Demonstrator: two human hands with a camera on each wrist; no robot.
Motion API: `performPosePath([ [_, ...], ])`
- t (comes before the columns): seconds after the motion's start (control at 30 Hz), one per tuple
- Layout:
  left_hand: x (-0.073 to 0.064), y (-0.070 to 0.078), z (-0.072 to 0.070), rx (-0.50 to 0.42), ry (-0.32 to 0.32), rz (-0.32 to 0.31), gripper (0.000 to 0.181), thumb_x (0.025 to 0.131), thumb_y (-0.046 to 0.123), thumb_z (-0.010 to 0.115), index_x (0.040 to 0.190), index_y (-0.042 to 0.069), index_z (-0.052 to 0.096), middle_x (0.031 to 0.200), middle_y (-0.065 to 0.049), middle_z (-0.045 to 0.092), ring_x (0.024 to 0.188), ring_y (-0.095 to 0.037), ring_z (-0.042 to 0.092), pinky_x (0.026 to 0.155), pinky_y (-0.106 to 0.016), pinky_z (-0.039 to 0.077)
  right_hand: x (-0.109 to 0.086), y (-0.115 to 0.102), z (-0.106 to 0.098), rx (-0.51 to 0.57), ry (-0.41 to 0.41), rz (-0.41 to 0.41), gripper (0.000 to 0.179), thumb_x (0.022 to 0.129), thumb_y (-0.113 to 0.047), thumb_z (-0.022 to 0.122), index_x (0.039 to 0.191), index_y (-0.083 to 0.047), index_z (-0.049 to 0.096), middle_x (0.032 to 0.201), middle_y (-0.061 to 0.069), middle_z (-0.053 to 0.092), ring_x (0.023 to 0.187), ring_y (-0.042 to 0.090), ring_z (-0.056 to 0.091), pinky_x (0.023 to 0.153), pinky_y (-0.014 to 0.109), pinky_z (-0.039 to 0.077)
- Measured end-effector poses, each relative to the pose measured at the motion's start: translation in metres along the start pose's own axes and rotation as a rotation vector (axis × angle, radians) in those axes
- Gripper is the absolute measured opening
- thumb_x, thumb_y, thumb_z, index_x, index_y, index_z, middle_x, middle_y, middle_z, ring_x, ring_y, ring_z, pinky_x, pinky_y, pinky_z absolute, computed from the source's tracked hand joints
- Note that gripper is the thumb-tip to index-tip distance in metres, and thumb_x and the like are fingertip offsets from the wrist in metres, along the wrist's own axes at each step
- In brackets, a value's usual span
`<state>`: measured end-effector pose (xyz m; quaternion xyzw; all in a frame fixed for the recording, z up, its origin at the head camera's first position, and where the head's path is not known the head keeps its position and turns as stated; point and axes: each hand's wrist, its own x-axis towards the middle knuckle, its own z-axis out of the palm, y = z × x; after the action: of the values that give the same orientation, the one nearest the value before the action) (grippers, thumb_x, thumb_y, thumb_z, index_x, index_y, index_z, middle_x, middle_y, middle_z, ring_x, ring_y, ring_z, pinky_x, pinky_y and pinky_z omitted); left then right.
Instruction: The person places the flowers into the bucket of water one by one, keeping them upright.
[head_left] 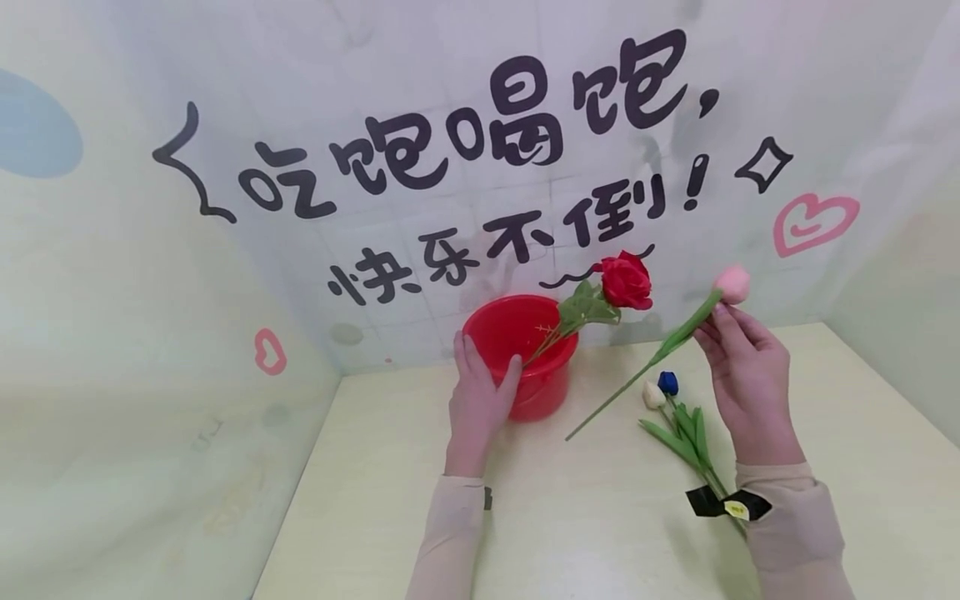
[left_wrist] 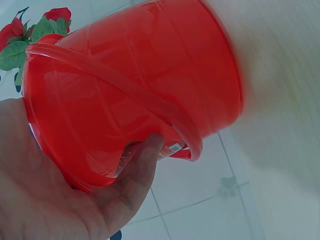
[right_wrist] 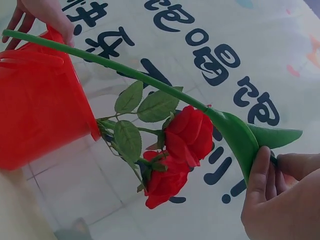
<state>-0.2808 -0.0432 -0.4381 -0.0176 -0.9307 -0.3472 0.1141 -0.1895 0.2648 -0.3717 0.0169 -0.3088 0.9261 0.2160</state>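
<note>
A red plastic bucket (head_left: 542,398) stands at the back of the table, and my left hand (head_left: 480,398) grips it at the rim on its left side. Its handle (left_wrist: 127,87) hangs down along the outer wall. Red roses (right_wrist: 189,134) with green leaves lean out of the bucket to the right, their lower stems hidden inside. To the right, my right hand (head_left: 750,383) pinches a pink tulip (head_left: 732,285) just below its bloom. The tulip's green stem slants down left, its free end in front of the bucket.
A white tulip (head_left: 654,395) and a blue tulip (head_left: 668,383) lie on the table (head_left: 570,517) below my right hand. A black strip with a yellow label (head_left: 737,508) is by the right cuff. Behind the bucket rises a printed wall sheet (head_left: 420,75).
</note>
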Motion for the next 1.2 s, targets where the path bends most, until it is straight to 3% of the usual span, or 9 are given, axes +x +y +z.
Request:
performPosePath([
  [0.13,0.0,-0.002,0.001,0.01,0.001,0.002,0.109,0.094,0.056,0.071,0.169,0.009,0.007,0.16,-0.015,0.04,0.096,-0.032,0.073,0.086,-0.048,0.064,0.001,-0.001,-0.001,0.076,0.042,0.0,0.022,0.099,0.004,0.067,0.12,0.004,0.076,0.099,0.014,0.074,0.088,0.021,0.074,0.084,0.027,0.062],
  [0.37,-0.001,-0.004,0.002,0.012,-0.004,-0.007,0.109,0.094,0.057,0.07,0.169,0.009,0.007,0.16,-0.014,0.04,0.098,-0.032,0.072,0.087,-0.048,0.063,0.003,0.0,-0.001,0.236,0.192,-0.078,0.03,0.098,0.004,0.069,0.128,0.005,0.072,0.1,0.016,0.069,0.088,0.022,0.07,0.081,0.028,0.063],
  [0.63,0.0,-0.003,0.001,0.014,0.004,0.005,0.109,0.094,0.054,0.072,0.169,0.009,0.007,0.158,-0.015,0.041,0.099,-0.032,0.072,0.087,-0.048,0.063,0.003,-0.002,-0.006,0.374,0.219,-0.066,0.026,0.1,0.003,0.067,0.126,0.006,0.071,0.103,0.017,0.071,0.091,0.022,0.07,0.084,0.028,0.062],
  [0.97,0.001,0.0,-0.001,0.03,0.003,-0.001,0.109,0.094,0.056,0.071,0.169,0.009,0.007,0.161,-0.014,0.038,0.101,-0.033,0.072,0.087,-0.048,0.063,0.007,0.001,-0.006,0.449,0.247,-0.042,0.024,0.099,0.006,0.067,0.122,0.007,0.072,0.104,0.019,0.073,0.094,0.024,0.074,0.09,0.03,0.061],
  [1.2,-0.002,-0.001,0.0,-0.015,0.006,0.0,0.109,0.094,0.054,0.072,0.17,0.011,0.006,0.161,-0.013,0.038,0.108,-0.034,0.07,0.089,-0.05,0.063,0.009,0.008,-0.001,0.399,0.272,-0.101,0.021,0.095,0.007,0.071,0.116,0.009,0.073,0.099,0.019,0.074,0.087,0.024,0.074,0.088,0.031,0.062],
])
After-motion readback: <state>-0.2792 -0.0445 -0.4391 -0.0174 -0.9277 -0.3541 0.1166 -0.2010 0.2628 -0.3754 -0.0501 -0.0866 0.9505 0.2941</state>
